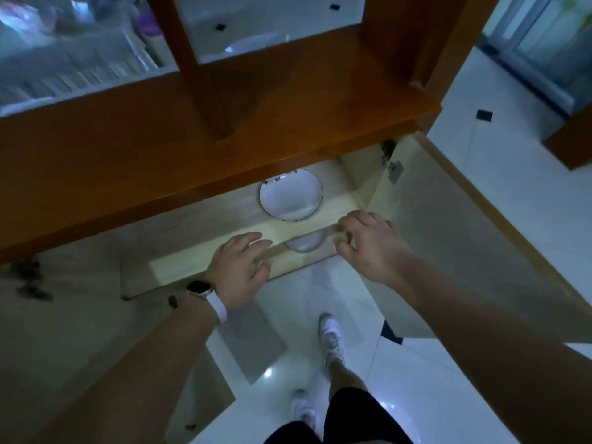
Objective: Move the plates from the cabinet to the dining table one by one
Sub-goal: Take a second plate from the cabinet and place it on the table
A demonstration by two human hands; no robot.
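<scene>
Below the wooden counter [224,129], at 12 o'clock from the person, the lower cabinet [352,174] stood with both doors swung out. A white plate [290,195] with a thin dark rim lay flat on the upper shelf [205,219], face up; being round, it showed no long axis. A second plate [304,244] sat on the level below, mostly hidden by the shelf's front edge, with only a pale arc visible.

The left hand [238,270], with a watch [201,288] on a white strap at the wrist, was open, fingers extended toward 1 o'clock over the shelf's front edge, holding nothing. The right hand [368,241] was open with fingers loosely curled toward 10 o'clock, also empty, just beside the lower plate; contact could not be confirmed. Both hands were apart from the upper plate.

The right door [448,251] extended toward 4 o'clock, its hinge [394,169] visible. The floor [416,379] was glossy white tile with small dark inserts. White shoes [331,338] and dark shorts showed at 6 o'clock. Glass-fronted compartments [80,59] stood above the counter, their contents blurred.
</scene>
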